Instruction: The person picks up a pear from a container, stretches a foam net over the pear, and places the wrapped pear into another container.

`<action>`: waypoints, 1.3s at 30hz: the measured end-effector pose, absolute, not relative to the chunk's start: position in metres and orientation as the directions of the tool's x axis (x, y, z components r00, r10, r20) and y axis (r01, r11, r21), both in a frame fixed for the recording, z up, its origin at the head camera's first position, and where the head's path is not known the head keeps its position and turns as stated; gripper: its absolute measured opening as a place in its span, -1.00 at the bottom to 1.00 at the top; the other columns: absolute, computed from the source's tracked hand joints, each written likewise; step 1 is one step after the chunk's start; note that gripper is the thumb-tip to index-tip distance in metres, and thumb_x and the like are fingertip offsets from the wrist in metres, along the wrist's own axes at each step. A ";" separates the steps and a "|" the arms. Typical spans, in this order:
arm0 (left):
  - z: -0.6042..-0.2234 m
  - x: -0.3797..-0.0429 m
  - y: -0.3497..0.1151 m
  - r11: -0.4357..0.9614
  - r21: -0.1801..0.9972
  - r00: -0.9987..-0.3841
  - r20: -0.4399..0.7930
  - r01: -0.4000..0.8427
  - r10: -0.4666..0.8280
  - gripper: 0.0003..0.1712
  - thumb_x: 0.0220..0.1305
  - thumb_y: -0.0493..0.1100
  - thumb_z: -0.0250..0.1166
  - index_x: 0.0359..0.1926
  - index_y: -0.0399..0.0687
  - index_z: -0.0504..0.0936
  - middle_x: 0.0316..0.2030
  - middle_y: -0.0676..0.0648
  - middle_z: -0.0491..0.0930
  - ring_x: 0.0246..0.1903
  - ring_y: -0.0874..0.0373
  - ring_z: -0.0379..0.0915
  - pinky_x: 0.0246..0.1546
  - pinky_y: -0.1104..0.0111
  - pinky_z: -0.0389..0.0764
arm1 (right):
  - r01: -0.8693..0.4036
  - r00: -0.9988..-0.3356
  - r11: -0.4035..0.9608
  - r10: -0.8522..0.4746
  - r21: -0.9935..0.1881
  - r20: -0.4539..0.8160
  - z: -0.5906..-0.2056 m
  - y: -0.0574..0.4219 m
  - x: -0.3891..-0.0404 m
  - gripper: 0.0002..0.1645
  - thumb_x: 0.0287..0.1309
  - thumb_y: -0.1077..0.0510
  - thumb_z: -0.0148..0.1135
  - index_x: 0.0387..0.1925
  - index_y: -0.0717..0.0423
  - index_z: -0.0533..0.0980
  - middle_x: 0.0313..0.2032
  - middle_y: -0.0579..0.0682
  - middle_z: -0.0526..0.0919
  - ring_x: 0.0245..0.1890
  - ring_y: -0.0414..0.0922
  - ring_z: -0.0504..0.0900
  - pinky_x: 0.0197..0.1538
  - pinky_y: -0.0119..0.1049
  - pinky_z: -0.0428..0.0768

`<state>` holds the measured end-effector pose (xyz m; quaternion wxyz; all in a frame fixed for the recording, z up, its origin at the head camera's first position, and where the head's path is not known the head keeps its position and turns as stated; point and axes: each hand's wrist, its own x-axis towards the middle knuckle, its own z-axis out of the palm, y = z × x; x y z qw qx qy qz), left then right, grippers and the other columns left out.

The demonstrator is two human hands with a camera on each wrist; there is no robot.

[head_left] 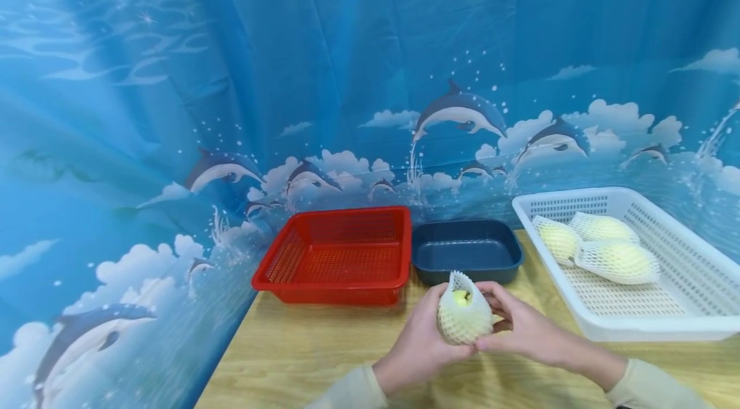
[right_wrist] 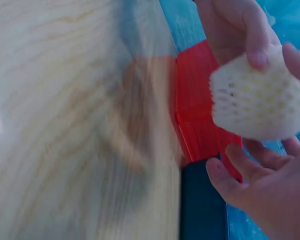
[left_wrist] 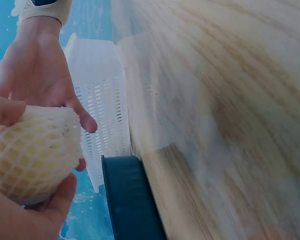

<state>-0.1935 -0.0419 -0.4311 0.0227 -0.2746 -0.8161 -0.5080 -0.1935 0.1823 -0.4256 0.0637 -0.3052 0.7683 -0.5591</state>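
A pale yellow pear (head_left: 462,320) in a white foam net sits between both hands above the table, its stem showing through the net's open end. My left hand (head_left: 417,339) grips it from the left, curled around its side. From the other side my right hand (head_left: 523,329) holds it with thumb and fingertips, while some fingers stand spread off the net, as the right wrist view shows. In the left wrist view the netted pear (left_wrist: 35,152) hides part of both hands. Three more netted pears (head_left: 618,261) lie in a white plastic basket (head_left: 642,327) at right.
A red plastic basket (head_left: 335,293) stands at back left on the wooden table (head_left: 300,345). Beside it, behind the hands, is a dark blue tray (head_left: 468,226). A blue dolphin-print curtain (head_left: 358,75) hangs behind the table.
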 end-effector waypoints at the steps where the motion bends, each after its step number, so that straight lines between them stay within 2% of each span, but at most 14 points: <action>1: -0.431 -0.194 -0.043 0.306 0.832 -0.844 0.309 0.463 0.438 0.00 -0.11 -0.18 0.59 0.37 0.23 0.30 0.10 0.19 0.49 -0.01 0.34 0.45 0.07 0.41 0.51 | -0.395 -0.800 0.180 -0.549 -0.901 0.242 -0.425 0.184 -0.194 -0.09 0.19 0.28 0.36 0.45 0.21 0.08 0.22 0.32 0.49 0.09 -0.33 0.56 -0.05 -0.28 0.64; 6: -0.433 -0.197 -0.045 0.254 0.846 -0.817 0.305 0.468 0.489 0.01 -0.14 -0.28 0.56 0.34 0.24 0.27 0.11 0.18 0.47 0.01 0.33 0.45 0.12 0.40 0.51 | -0.414 -0.776 0.184 -0.583 -0.892 0.240 -0.422 0.185 -0.192 0.04 0.23 0.26 0.34 0.58 0.04 -0.02 0.37 0.33 0.33 0.12 -0.31 0.54 -0.05 -0.28 0.65; 10: -0.433 -0.196 -0.045 0.307 0.821 -0.818 0.295 0.481 0.494 -0.02 -0.13 -0.20 0.57 0.32 0.23 0.28 0.10 0.19 0.38 0.03 0.33 0.38 0.13 0.42 0.47 | -0.470 -0.773 0.213 -0.569 -0.857 0.282 -0.425 0.182 -0.191 -0.03 0.22 0.21 0.36 0.54 0.14 0.08 0.32 0.30 0.38 0.07 -0.30 0.55 -0.04 -0.32 0.63; 16: -0.433 -0.190 -0.042 0.395 0.785 -0.853 0.305 0.477 0.424 -0.05 -0.02 -0.04 0.54 0.38 0.24 0.25 0.09 0.18 0.34 -0.03 0.35 0.36 -0.03 0.47 0.52 | -0.458 -0.813 0.215 -0.493 -0.862 0.309 -0.429 0.178 -0.193 -0.12 0.20 0.23 0.37 0.45 0.20 0.15 0.16 0.23 0.47 -0.03 -0.27 0.61 -0.05 -0.33 0.64; 21: -0.432 -0.186 -0.034 0.486 0.722 -0.865 0.347 0.493 0.362 0.02 -0.03 0.03 0.57 0.42 0.22 0.22 0.12 0.20 0.37 0.01 0.36 0.34 0.06 0.40 0.53 | -0.416 -0.843 0.183 -0.446 -0.891 0.302 -0.430 0.173 -0.191 -0.10 0.17 0.24 0.40 0.42 0.27 0.13 0.12 0.26 0.48 -0.03 -0.26 0.62 -0.02 -0.33 0.65; 25: -0.431 -0.188 -0.032 0.486 0.733 -0.876 0.345 0.476 0.337 0.02 -0.09 -0.10 0.61 0.38 0.18 0.27 0.12 0.18 0.38 0.04 0.35 0.35 0.14 0.38 0.50 | -0.372 -0.843 0.140 -0.465 -0.918 0.271 -0.429 0.172 -0.191 -0.11 0.19 0.27 0.38 0.42 0.30 0.09 0.15 0.22 0.50 0.04 -0.29 0.59 0.03 -0.33 0.63; 29: -0.434 -0.191 -0.036 0.416 0.781 -0.869 0.317 0.466 0.380 0.04 -0.17 -0.25 0.56 0.38 0.16 0.27 0.15 0.16 0.40 0.06 0.34 0.36 0.16 0.38 0.47 | -0.352 -0.829 0.119 -0.499 -0.928 0.251 -0.429 0.180 -0.195 -0.22 0.20 0.30 0.35 0.35 0.27 0.16 0.17 0.09 0.54 0.12 -0.34 0.56 0.08 -0.36 0.59; 31: -0.436 -0.191 -0.038 0.366 0.808 -0.859 0.306 0.463 0.412 0.06 -0.19 -0.28 0.53 0.38 0.18 0.25 0.16 0.18 0.41 0.06 0.34 0.38 0.16 0.39 0.46 | -0.361 -0.810 0.116 -0.531 -0.925 0.250 -0.429 0.185 -0.197 -0.22 0.19 0.30 0.35 0.34 0.29 0.16 0.19 0.16 0.51 0.15 -0.36 0.54 0.09 -0.35 0.59; 36: -0.436 -0.191 -0.040 0.283 0.840 -0.836 0.309 0.463 0.452 0.05 -0.22 -0.34 0.50 0.34 0.20 0.24 0.13 0.18 0.46 0.07 0.34 0.43 0.18 0.39 0.48 | -0.374 -0.761 0.124 -0.607 -0.919 0.228 -0.429 0.189 -0.196 -0.03 0.21 0.31 0.32 0.49 0.35 -0.02 0.25 0.40 0.41 0.14 -0.31 0.55 0.09 -0.32 0.61; 39: -0.434 -0.190 -0.041 0.274 0.850 -0.838 0.296 0.450 0.458 0.04 -0.21 -0.36 0.49 0.33 0.19 0.22 0.13 0.16 0.47 0.09 0.33 0.43 0.21 0.38 0.47 | -0.387 -0.754 0.125 -0.614 -0.913 0.235 -0.428 0.185 -0.194 -0.03 0.24 0.32 0.29 0.51 0.39 -0.04 0.21 0.37 0.45 0.10 -0.27 0.58 0.08 -0.32 0.62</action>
